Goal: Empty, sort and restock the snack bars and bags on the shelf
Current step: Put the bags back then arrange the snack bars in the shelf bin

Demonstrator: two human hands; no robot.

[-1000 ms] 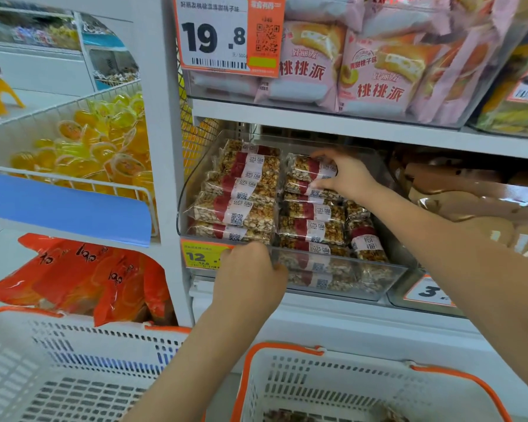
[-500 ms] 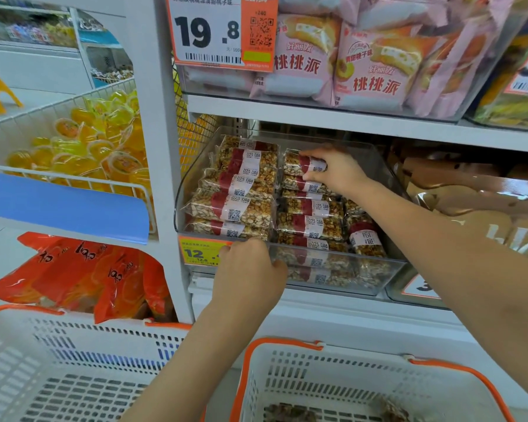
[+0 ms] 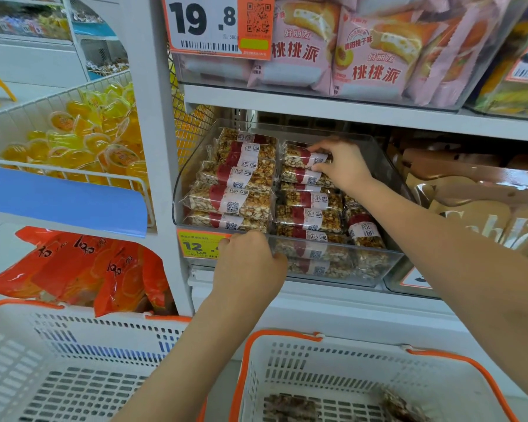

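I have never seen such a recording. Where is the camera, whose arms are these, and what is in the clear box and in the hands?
There is no machine here. A person wears the camera on the head, so the single view looks forward and down along their own two arms at a shop shelf. The clear plastic bin on the shelf holds rows of wrapped nut bars with red and white labels. The right hand reaches into the back of the bin and pinches one nut bar at its end. The left hand grips the bin's front edge, next to a yellow price tag. Below stand two white baskets with orange rims; the right basket already has a few bars inside.
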